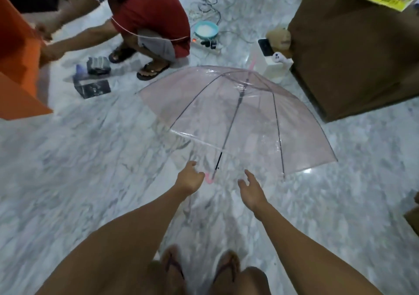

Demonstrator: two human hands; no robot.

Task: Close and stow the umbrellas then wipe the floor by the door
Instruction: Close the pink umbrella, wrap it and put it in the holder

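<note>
Where the left hand (190, 181) reaches, the umbrella (238, 117) handle is half-hidden.

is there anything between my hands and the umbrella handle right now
Nothing visible. The left hand and right hand are both open and empty, reaching toward the pink curved handle of the open clear umbrella. Only bare marble floor lies between them. The left hand is almost at the handle.
</note>
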